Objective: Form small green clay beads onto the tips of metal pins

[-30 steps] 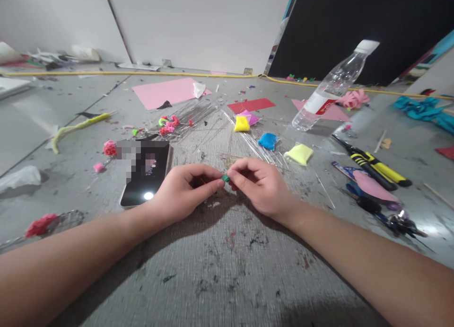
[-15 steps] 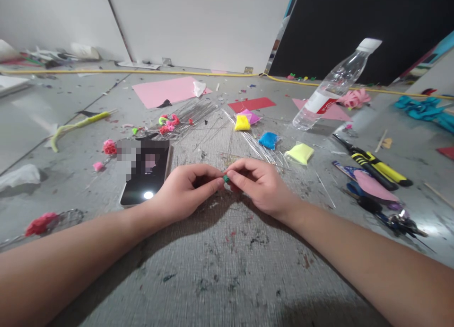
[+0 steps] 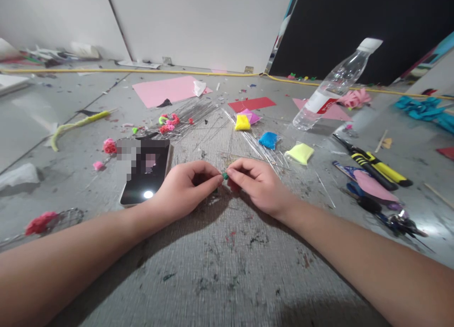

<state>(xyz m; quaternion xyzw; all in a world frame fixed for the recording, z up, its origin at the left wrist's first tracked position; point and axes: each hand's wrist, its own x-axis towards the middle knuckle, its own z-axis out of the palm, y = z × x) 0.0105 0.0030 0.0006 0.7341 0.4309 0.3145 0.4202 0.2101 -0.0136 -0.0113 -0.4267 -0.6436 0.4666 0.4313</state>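
Note:
Between my fingertips, in the middle of the view, is a small green lump (image 3: 225, 175) that looks like modelling clay. My left hand (image 3: 189, 185) pinches it from one side with thumb and forefinger. From the other side my right hand (image 3: 257, 185) pinches it the same way; its lower fingers are curled out of sight. Most of the lump is hidden by the fingertips. Left of my left hand lies a phone (image 3: 145, 168) with a lit spot on its screen. Beyond my hands are small packets of clay: yellow (image 3: 242, 123), blue (image 3: 268, 140) and pale yellow-green (image 3: 300, 153).
A clear plastic bottle (image 3: 333, 88) stands tilted in view at the right back. Thin wires (image 3: 260, 147) lie beyond my hands. Yellow-and-black pliers (image 3: 379, 168) and keys (image 3: 402, 223) are at the right. Pink paper (image 3: 165, 91) and a red card (image 3: 251, 104) lie further back.
My fingertips have shifted slightly on the green lump, and my left hand's forefinger has risen a little. The surrounding things have stayed in place.

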